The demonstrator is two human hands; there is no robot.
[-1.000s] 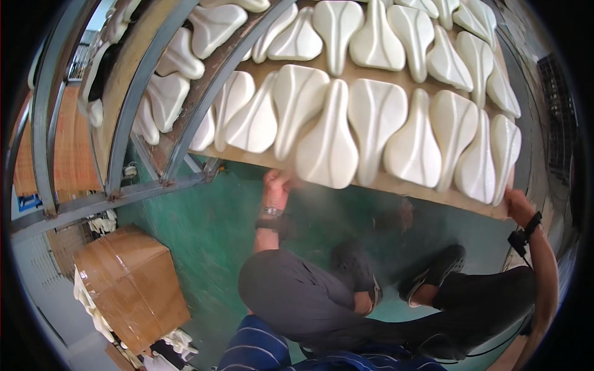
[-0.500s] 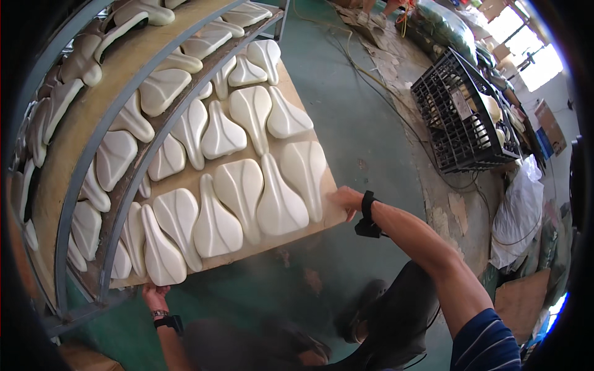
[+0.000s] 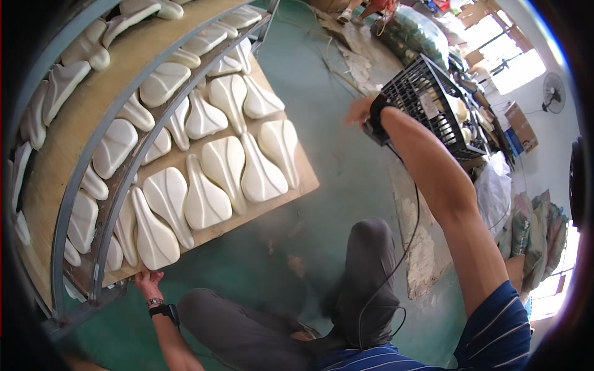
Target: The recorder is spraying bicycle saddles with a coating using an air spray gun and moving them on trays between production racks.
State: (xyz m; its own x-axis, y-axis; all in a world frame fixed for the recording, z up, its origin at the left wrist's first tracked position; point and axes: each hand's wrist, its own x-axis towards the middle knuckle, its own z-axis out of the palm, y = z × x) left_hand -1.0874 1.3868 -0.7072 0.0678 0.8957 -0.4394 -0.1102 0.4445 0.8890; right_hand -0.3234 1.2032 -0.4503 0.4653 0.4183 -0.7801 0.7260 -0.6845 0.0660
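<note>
1. The left hand (image 3: 146, 281) has its fingers curled around the near corner of a wooden board (image 3: 297, 199), holding it on a metal rack (image 3: 80, 179).
2. White saddle-shaped pads (image 3: 219, 170) lie in rows across the board.
3. The right hand (image 3: 361, 111) hangs in the air, fingers loosely spread and holding nothing, well apart from the board.
4. A black crate (image 3: 427, 102) sits on the green floor (image 3: 346, 185) just beyond that hand.

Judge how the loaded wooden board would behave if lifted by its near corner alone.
The wooden board looks thin and wide, so it would probably flex. The white saddle mouldings lie loose and could slide off. Only the left hand is at its edge, so it may tip.
</note>
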